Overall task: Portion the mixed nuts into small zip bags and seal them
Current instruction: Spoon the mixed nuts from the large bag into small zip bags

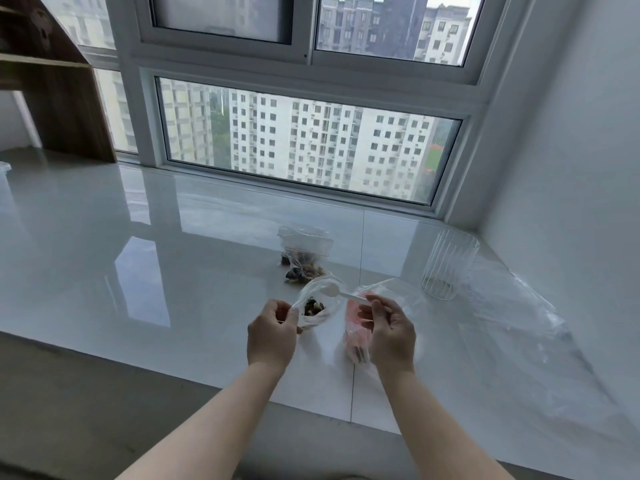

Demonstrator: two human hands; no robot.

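Scooping step: left hand [272,336] pinches small clear zip bag [313,306] mouth open over glossy white bench [138,271]; right hand [389,332] pinches white plastic spoon [341,293], bowl at the mouth. Should tip slowly, keep mouth wide; mixed nuts [313,305] sit inside

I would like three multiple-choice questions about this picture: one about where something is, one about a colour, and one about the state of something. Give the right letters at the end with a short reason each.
1. Where does the ribbed glass jar stand?
A. right of the hands, near the wall
B. on the wooden shelf
C. in the left hand

2. What colour is the spoon?
A. black
B. white
C. green

3. What is the state of the small bag in the left hand?
A. open, with some nuts inside
B. sealed and lying flat
C. open and holding no nuts

Answers: 1 A, the jar stands on the white surface by the right wall. 2 B, the right hand holds a white plastic spoon. 3 A, its mouth gapes toward the spoon and dark nuts show inside.
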